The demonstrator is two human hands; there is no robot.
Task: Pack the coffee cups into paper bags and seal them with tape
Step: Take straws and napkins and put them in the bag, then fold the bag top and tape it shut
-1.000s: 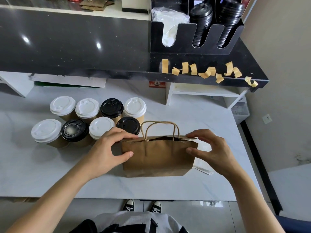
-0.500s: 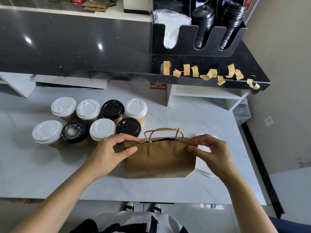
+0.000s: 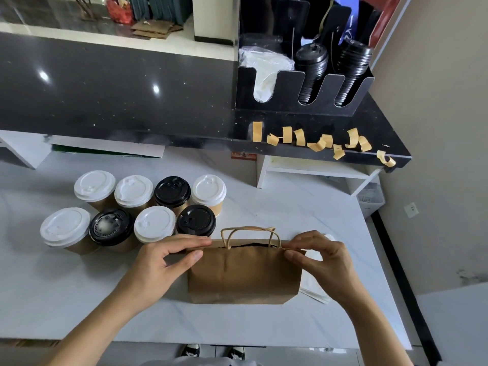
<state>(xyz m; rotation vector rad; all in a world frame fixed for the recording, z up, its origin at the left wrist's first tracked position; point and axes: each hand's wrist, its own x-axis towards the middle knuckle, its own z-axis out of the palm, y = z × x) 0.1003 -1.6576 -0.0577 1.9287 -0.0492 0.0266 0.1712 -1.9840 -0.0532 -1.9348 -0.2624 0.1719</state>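
Soft, even daylight fills your head view, bright enough to wash the white marble table [image 3: 264, 326] pale. Two ceiling lights glare as small spots on the glossy black counter [image 3: 105, 96] at far left. Your hands cast only faint shadows. Wide-angle distortion bows the edges; focus is sharp, slightly softer toward the corners.

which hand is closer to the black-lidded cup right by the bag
Left. The left hand grips the paper bag's left top corner, fingertips just below that black-lidded cup. The right hand pinches the bag's far right top edge.
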